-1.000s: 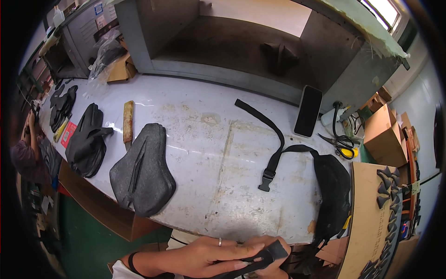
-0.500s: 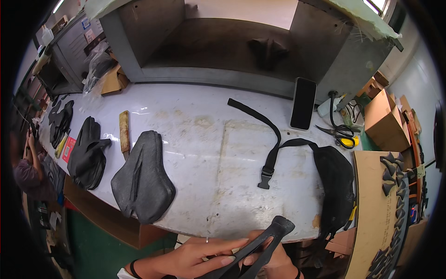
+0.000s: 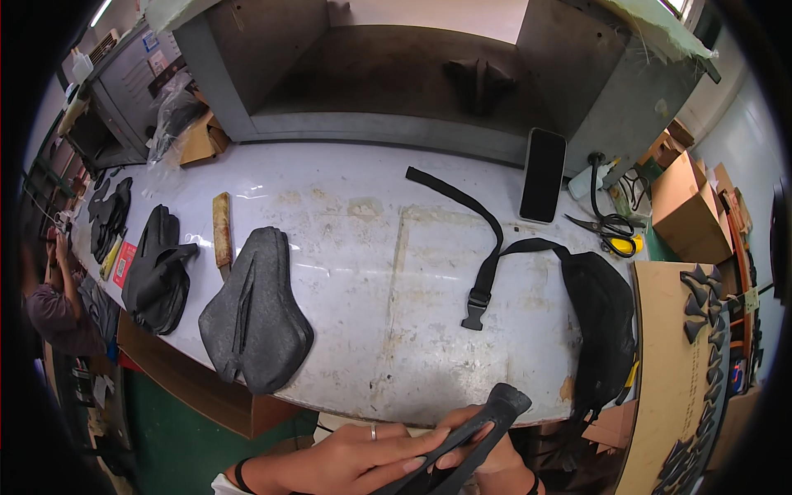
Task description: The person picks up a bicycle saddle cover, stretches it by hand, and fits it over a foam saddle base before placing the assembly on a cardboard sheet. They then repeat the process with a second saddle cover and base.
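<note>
A black bicycle saddle cover (image 3: 505, 404), narrow at its far end and split by a long slot, is held at the lower edge of the table. My left hand (image 3: 355, 458) lies along its left side, fingers closed on the material. My right hand (image 3: 502, 469) grips it from the right and underneath, with fingertips showing in the slot. The cover's near part runs out of view at the bottom. To the left on the table lies a stack of grey-black saddle covers (image 3: 276, 330), and farther left a second dark pile (image 3: 157, 280).
A knife with a worn yellowish handle (image 3: 221, 227) lies beside the stack. A black waist bag (image 3: 601, 322) with a buckled strap, a phone (image 3: 543, 177) and scissors (image 3: 610, 231) are on the right. A metal cabinet (image 3: 371, 128) stands behind. Another person (image 3: 62, 305) is far left.
Both hands and the saddle cover have shifted slightly to the right. My left-hand fingers have slid a little farther along the cover; the view has tilted slightly.
</note>
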### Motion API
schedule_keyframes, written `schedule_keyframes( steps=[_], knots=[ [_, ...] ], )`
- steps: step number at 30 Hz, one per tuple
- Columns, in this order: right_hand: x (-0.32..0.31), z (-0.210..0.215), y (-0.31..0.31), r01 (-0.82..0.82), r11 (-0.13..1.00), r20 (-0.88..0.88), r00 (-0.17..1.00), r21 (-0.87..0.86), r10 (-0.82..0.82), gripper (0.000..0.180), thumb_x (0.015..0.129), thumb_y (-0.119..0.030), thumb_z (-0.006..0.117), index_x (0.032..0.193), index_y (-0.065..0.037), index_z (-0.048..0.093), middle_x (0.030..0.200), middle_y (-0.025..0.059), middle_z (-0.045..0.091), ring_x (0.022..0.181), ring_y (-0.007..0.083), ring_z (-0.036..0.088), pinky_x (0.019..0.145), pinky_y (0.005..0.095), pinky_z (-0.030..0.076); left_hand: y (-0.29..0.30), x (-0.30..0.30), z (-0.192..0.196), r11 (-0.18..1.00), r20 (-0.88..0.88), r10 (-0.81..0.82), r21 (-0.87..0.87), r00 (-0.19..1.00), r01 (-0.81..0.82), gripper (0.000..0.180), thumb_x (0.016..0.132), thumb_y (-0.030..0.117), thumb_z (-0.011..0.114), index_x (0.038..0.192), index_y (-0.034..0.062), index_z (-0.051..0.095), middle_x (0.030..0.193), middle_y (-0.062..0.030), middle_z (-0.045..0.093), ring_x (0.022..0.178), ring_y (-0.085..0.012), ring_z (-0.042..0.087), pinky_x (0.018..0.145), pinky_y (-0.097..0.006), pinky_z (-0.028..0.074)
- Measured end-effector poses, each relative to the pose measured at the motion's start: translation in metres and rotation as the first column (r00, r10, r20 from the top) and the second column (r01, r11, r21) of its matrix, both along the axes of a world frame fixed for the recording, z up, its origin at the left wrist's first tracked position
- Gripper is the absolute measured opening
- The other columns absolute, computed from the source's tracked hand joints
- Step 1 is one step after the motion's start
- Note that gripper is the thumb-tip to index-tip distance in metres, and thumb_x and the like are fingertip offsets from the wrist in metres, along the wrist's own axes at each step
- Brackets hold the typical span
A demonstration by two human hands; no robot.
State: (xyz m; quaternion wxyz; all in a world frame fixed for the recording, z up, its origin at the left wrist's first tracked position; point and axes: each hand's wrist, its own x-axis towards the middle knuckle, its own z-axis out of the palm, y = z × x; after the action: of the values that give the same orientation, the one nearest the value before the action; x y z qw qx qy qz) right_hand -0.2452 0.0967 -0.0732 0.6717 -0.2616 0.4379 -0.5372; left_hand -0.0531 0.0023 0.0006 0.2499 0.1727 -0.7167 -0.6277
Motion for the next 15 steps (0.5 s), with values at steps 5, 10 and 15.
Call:
schedule_keyframes(
  steps=[5, 10, 15],
  knots=[
    [0.001, -0.022, 0.024, 0.254, 0.965, 0.215, 0.941, 0.067, -0.263, 0.030, 0.065, -0.013, 0.086, 0.076, 0.006, 0.066, 0.068, 0.0125, 0.067, 0.059, 0.0195, 0.065, 0.053, 0.0290, 0.051, 0.009, -0.009, -0.007, 0.982, -0.084, 0.069, -0.171, 0.994, -0.083, 0.033, 0.088, 0.000, 0.061, 0.121, -0.0029, 0.061, 0.074, -0.0149, 0.057, 0.061, -0.0228, 0.057, 0.056, -0.032, 0.044],
    [0.005, 0.006, 0.012, 0.089, 0.995, 0.113, 0.989, 0.052, -0.094, 0.030, 0.065, -0.002, 0.084, 0.084, 0.004, 0.062, 0.074, 0.0134, 0.067, 0.062, 0.0224, 0.066, 0.055, 0.0327, 0.054, 0.008, -0.004, -0.004, 0.992, 0.019, 0.042, -0.118, 0.999, -0.039, 0.034, 0.088, 0.000, 0.061, 0.122, -0.0029, 0.060, 0.075, -0.0145, 0.057, 0.061, -0.0230, 0.057, 0.056, -0.032, 0.044],
    [-0.003, 0.018, 0.005, 0.182, 0.979, 0.383, 0.914, -0.089, -0.135, 0.034, 0.063, 0.013, 0.077, 0.089, 0.005, 0.056, 0.076, 0.0212, 0.067, 0.065, 0.0273, 0.067, 0.060, 0.0373, 0.056, -0.005, 0.000, -0.007, 0.969, -0.105, -0.171, 0.162, 0.980, 0.187, 0.049, 0.089, 0.005, 0.063, 0.135, -0.0018, 0.048, 0.101, -0.0175, 0.066, 0.080, -0.0231, 0.066, 0.070, -0.032, 0.050]
  ],
)
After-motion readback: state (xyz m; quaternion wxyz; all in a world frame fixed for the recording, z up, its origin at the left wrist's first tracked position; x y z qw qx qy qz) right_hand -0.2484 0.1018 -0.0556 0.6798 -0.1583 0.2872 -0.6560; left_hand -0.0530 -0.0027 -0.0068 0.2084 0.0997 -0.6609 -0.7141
